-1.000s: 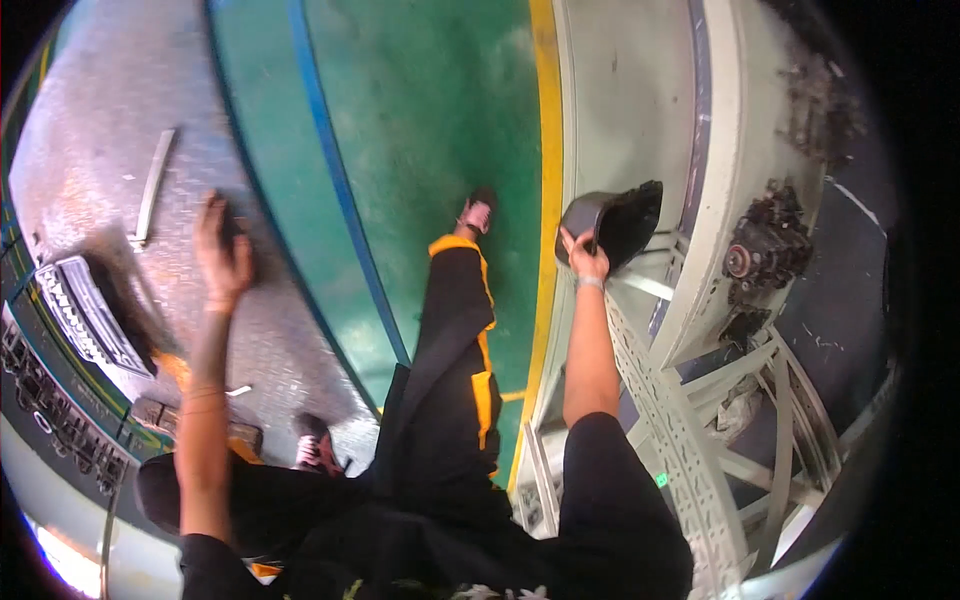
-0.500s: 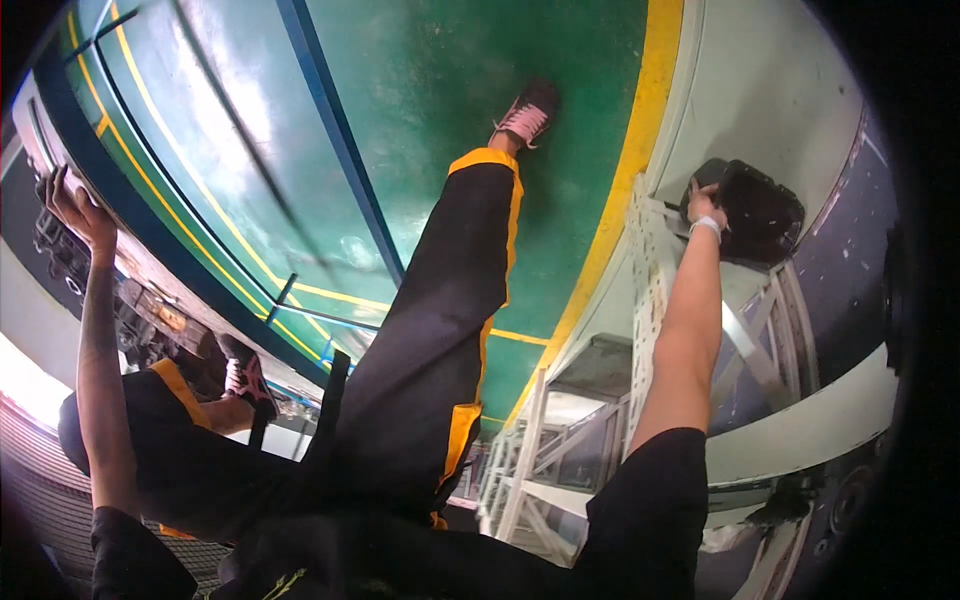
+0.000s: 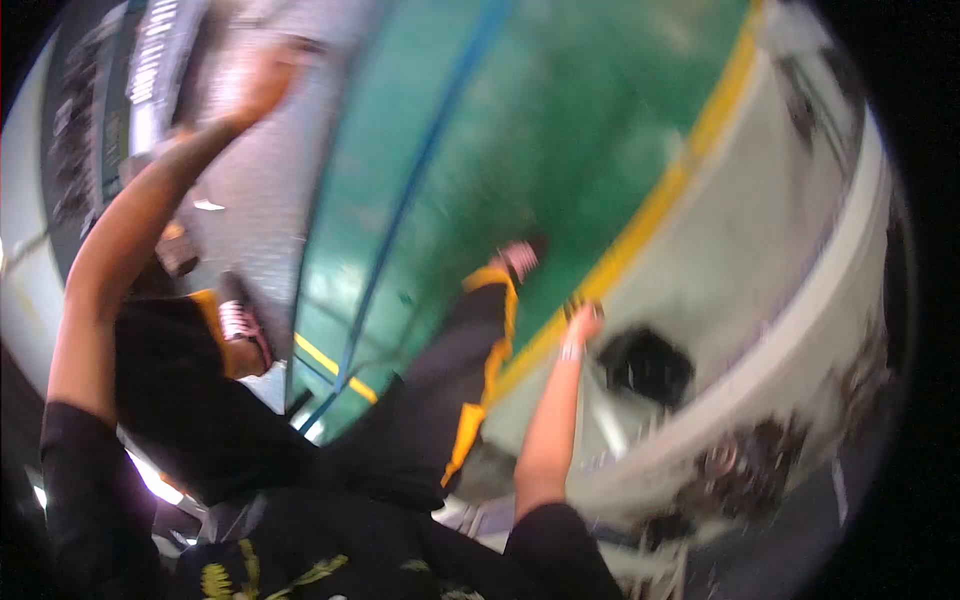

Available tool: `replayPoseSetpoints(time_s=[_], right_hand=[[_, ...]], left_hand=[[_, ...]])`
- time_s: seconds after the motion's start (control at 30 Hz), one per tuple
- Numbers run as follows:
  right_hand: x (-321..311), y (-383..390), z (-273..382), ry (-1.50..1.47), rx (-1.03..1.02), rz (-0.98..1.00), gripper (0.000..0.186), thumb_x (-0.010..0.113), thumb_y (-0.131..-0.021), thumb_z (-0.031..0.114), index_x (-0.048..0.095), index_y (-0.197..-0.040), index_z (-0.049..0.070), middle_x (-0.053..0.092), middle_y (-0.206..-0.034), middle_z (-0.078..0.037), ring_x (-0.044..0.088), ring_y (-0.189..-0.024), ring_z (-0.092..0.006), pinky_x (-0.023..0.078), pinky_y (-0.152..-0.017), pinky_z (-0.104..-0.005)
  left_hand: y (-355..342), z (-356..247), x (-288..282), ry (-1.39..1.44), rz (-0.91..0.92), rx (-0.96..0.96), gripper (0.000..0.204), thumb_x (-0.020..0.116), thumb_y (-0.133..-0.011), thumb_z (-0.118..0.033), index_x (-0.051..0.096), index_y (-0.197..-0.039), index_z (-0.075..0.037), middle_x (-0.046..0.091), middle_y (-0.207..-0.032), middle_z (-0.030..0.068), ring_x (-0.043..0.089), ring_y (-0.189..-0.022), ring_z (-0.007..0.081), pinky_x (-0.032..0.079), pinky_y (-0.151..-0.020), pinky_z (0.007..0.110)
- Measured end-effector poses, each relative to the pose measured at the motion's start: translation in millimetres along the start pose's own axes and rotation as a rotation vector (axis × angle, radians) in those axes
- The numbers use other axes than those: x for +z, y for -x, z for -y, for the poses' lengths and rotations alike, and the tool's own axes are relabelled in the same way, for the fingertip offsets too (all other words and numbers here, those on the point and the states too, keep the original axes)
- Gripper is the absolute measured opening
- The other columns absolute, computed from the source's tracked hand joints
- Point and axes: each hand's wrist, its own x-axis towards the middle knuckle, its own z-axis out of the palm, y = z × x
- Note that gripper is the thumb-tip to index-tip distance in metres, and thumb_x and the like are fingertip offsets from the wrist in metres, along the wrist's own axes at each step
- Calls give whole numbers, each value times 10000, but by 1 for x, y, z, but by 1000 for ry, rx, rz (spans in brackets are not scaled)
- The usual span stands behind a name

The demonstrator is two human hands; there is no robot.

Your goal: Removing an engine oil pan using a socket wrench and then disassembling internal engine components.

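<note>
Blurred by motion, my left hand [image 3: 268, 85] reaches forward over a grey metal platform [image 3: 270, 190] at the upper left; its fingers are smeared, and I cannot tell whether they hold anything. My right hand [image 3: 586, 322] is closed, low at the right of my leg, beside the yellow floor line. Something small and dark shows at its fingers, too blurred to name. Just right of that hand, and apart from it, a black angular object like a bin [image 3: 647, 366] is on the pale grey surface [image 3: 720, 290].
One foot in a pink-laced shoe [image 3: 240, 325] is on the platform, the other shoe [image 3: 522, 257] over the green floor [image 3: 560, 120]. A blue bar [image 3: 415, 190] runs between them. Dark, greasy-looking machine parts [image 3: 745, 465] lie at the right, beyond a curved pale rim.
My right hand has left the black object and moved inward. My left hand has come off the pale edge and swung forward and right. The whole view has turned.
</note>
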Motion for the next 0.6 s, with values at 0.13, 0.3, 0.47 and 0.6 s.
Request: replayPoseSetpoints(time_s=[0.13, 0.3, 0.47, 0.6], right_hand=[[79, 164, 98, 351, -430, 52, 434, 486, -950, 104, 383, -1362, 13, 669, -982, -166, 630, -657, -187, 523, -578, -289], [186, 324, 189, 487, -791, 449, 327, 450, -930, 41, 454, -1256, 7, 661, -892, -118, 561, -615, -157, 486, -565, -273], [303, 400, 159, 873, -1099, 808, 259, 509, -889, 68, 561, -1129, -16, 672, -798, -115, 602, -655, -173, 508, -622, -333], [392, 545, 51, 1210, -1247, 1328, 287, 552, -873, 124, 565, -1119, -25, 657, -941, -211, 645, -873, -350, 503, -763, -435]], left_hand=[[45, -86, -124, 280, 351, 246, 259, 550, -937, -217, 636, -1125, -62, 670, -1028, 142, 634, -965, 278, 502, -855, 384], [271, -29, -221, 707, 18, -496, 296, 541, -972, -287, 700, -1011, -41, 695, -818, 46, 603, -731, 102, 488, -651, 310], [493, -73, -130, 1179, -590, -1417, 330, 577, -948, -332, 684, -1002, -24, 687, -856, 43, 622, -761, 148, 504, -687, 323], [738, -155, -10, 1629, -1388, -1561, 353, 614, -879, -158, 522, -1202, -47, 615, -1092, 100, 594, -953, 158, 505, -745, 307]])
